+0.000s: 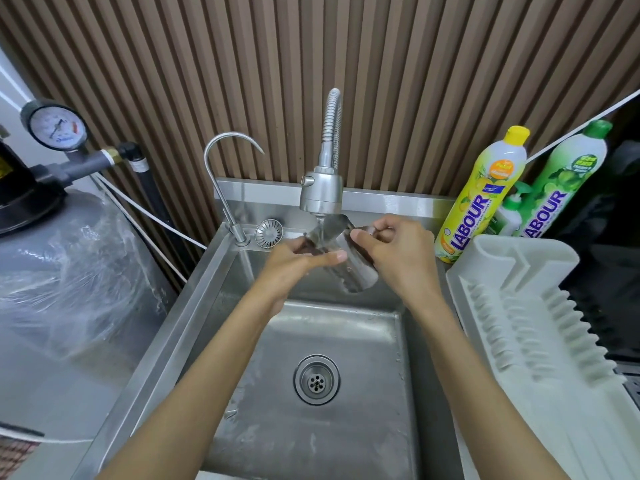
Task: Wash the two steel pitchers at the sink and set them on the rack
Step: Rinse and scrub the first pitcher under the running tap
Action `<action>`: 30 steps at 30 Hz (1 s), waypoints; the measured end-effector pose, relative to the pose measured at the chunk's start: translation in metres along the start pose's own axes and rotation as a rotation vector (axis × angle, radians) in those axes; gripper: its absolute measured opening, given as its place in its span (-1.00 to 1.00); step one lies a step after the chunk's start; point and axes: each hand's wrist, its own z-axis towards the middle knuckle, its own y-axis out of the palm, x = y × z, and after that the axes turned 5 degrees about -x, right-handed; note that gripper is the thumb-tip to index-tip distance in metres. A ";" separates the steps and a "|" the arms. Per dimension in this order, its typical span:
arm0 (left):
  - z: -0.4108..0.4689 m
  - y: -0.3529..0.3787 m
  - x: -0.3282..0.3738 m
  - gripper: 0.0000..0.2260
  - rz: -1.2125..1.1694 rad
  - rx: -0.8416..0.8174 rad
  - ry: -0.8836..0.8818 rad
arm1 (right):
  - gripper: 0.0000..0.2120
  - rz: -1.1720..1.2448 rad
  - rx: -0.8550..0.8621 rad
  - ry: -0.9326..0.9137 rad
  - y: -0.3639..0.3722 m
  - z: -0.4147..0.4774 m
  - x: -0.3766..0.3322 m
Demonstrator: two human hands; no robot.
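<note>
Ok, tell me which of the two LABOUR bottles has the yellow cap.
The left LABOUR bottle, standing nearer the sink. Its cap and label are yellow, while the right LABOUR bottle beside it is green throughout.

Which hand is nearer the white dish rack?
Right. The right hand holds the steel pitcher under the faucet, on the side toward the dish rack. The left hand grips the pitcher's far side, farther from the rack.

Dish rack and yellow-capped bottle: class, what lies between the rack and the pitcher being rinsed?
In the head view, only the right hand, gripping the steel pitcher, and a bare strip of sink rim lie before the dish rack.
</note>
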 end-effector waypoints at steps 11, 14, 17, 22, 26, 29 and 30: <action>0.002 0.003 0.008 -0.28 0.346 0.390 0.446 | -0.75 1.033 -0.307 0.255 0.035 0.009 0.032; -0.005 0.003 0.008 -0.26 0.467 0.529 0.403 | -0.83 0.922 -0.270 0.286 0.036 0.007 0.025; -0.006 0.004 0.001 -0.30 0.449 0.521 0.282 | -0.82 0.732 -0.254 0.272 0.028 0.003 0.019; -0.004 0.003 -0.009 -0.61 0.157 0.265 0.078 | -0.72 0.200 -0.079 0.130 0.011 0.004 0.013; 0.007 0.010 -0.017 -0.58 -0.024 0.135 0.081 | -0.85 0.105 -0.037 0.003 0.012 0.000 0.011; 0.015 0.017 -0.013 -0.54 -0.092 0.210 0.178 | -0.79 0.457 -0.080 0.010 0.020 0.005 0.019; 0.016 0.017 -0.012 -0.49 -0.060 0.255 0.226 | -0.78 0.590 -0.112 0.036 0.023 0.008 0.022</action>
